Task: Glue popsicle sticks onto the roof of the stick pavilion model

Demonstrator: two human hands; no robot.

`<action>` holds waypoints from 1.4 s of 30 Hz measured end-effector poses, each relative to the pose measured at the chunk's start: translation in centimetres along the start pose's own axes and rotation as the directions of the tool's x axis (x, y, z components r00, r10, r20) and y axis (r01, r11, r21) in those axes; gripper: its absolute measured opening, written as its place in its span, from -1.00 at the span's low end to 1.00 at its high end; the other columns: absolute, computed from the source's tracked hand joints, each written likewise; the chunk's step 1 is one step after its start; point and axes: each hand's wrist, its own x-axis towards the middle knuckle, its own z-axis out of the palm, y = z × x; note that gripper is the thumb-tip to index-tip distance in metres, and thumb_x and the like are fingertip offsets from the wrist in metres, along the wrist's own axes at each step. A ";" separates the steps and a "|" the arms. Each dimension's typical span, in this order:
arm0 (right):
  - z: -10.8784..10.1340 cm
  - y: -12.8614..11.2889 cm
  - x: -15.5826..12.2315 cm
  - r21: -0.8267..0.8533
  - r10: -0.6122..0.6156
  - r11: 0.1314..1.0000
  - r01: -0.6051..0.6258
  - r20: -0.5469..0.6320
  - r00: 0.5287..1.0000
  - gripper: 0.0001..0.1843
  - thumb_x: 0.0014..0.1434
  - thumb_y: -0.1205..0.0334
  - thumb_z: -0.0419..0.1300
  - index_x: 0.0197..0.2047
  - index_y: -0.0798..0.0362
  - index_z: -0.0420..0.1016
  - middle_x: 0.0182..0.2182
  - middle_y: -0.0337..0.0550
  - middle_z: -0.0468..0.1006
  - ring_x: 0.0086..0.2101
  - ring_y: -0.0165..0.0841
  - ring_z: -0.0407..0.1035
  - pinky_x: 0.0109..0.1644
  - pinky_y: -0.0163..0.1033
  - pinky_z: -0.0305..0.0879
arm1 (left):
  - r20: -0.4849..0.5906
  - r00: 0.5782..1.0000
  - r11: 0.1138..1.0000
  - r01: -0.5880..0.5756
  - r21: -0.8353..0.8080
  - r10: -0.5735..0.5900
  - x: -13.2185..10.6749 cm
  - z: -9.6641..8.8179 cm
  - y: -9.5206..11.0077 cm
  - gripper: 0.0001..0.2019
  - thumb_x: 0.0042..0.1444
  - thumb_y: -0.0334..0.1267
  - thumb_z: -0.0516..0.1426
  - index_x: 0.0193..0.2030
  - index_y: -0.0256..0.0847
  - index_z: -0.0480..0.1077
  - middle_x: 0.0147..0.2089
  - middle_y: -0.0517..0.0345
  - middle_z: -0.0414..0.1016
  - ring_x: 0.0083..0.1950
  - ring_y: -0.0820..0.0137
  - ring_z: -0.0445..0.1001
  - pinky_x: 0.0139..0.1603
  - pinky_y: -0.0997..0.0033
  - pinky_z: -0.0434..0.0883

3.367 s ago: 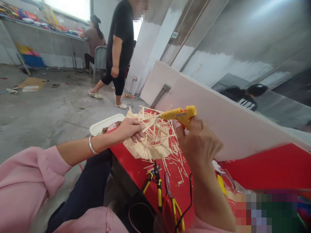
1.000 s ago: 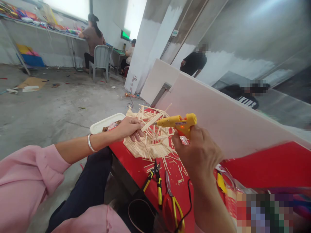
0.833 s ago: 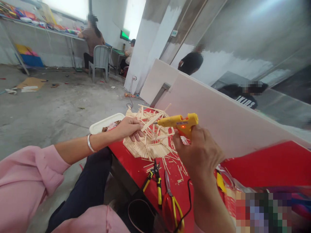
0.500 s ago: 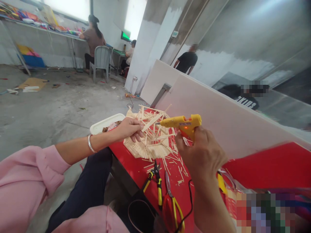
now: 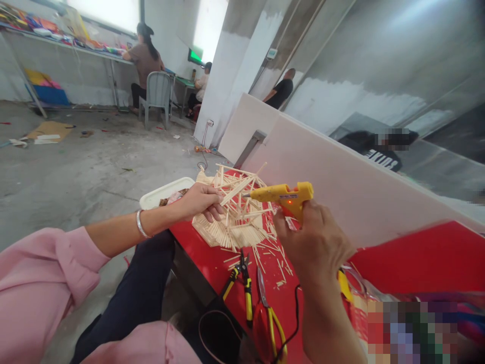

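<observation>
A structure of pale wooden sticks (image 5: 237,215) stands on the red table (image 5: 417,260). My left hand (image 5: 200,201) is closed, pinching a stick (image 5: 237,190) against the structure's upper part. My right hand (image 5: 316,242) grips a yellow glue gun (image 5: 282,194) whose orange light is on. The gun's nozzle points left at the held stick's end, close to it.
Loose stick offcuts, yellow-handled pliers (image 5: 244,285) and red-handled snips (image 5: 267,313) lie on the table near me. A white tray (image 5: 161,194) sits behind my left hand. A white board (image 5: 341,187) leans behind the structure. People sit at benches far back left.
The glue gun dropped from above the structure down to the held stick and has hovered there. A person in black walked away to the back right. My left hand stayed put.
</observation>
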 end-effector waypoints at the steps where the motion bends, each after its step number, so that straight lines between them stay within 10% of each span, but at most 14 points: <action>1: 0.0 0.0 0.0 0.002 0.000 1.000 0.000 0.001 1.000 -0.58 0.18 0.01 0.14 -0.06 0.17 0.50 -0.46 -0.10 0.45 -0.52 -0.36 0.18 -0.47 -0.25 -0.14 | -0.001 1.000 1.000 0.001 -0.003 -0.001 0.0 0.0 0.0 -0.88 0.07 -0.42 0.14 -0.47 -0.30 0.40 -0.53 0.08 0.56 -0.60 0.46 0.49 -0.60 0.53 0.38; 19: 0.4 0.2 -0.3 -0.022 -0.034 0.999 0.033 -0.058 0.998 -0.56 0.19 0.00 0.15 -0.07 0.21 0.51 -0.47 -0.13 0.48 -0.54 -0.40 0.17 -0.49 -0.26 -0.08 | -0.014 0.999 0.999 0.029 -0.013 -0.029 0.1 0.0 -0.3 -0.83 0.11 -0.36 0.15 -0.49 -0.31 0.39 -0.52 0.09 0.57 -0.62 0.48 0.49 -0.60 0.54 0.40; 42: 4.0 -0.9 0.0 0.184 0.206 0.954 -0.238 0.180 0.962 -0.34 0.28 -0.28 -0.03 0.02 0.19 0.39 -0.27 0.05 0.47 -0.30 -0.22 0.34 -0.39 -0.21 0.05 | 0.017 0.998 0.997 0.059 -0.048 -0.058 0.1 0.0 -0.5 -0.79 0.14 -0.27 0.19 -0.47 -0.31 0.42 -0.53 0.07 0.56 -0.61 0.46 0.48 -0.61 0.52 0.39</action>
